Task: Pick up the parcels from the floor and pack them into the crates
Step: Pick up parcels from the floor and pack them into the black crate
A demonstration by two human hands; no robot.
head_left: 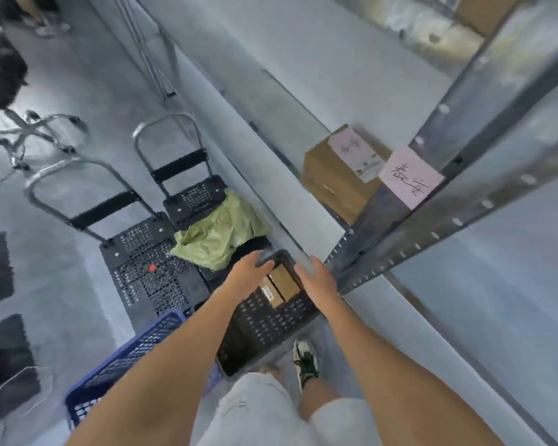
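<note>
We stand on a grey floor (78,91) in a store room. On our right runs a tall metal rack (464,149) with grey shelves. A brown box (332,178) with a pink note sits on one shelf, and a second pink note (411,177) with dark writing sticks to the rack post just beside it. Another brown box (484,11) sits far up at the top right.

On the floor to the left are two flat black carts (142,262) with bent silver handles. A yellow-green bag (219,233) lies across them. A blue crate (123,355) stands near us on the left.

Right below us is a black crate (264,323) with holes in its side. Brown parcels (281,284) with white labels lie inside it, at its far end. Our left hand (248,272) reaches over the far left rim, fingers spread loose and holding nothing. Our right hand (313,278) is at the far right rim with its fingers stretched forward (the picture is blurry, so we cannot tell if it touches the rim). The parcels lie between the two hands, a little under them.

Our shoe (306,362) stands on the floor just beside the crate's near right corner.
</note>
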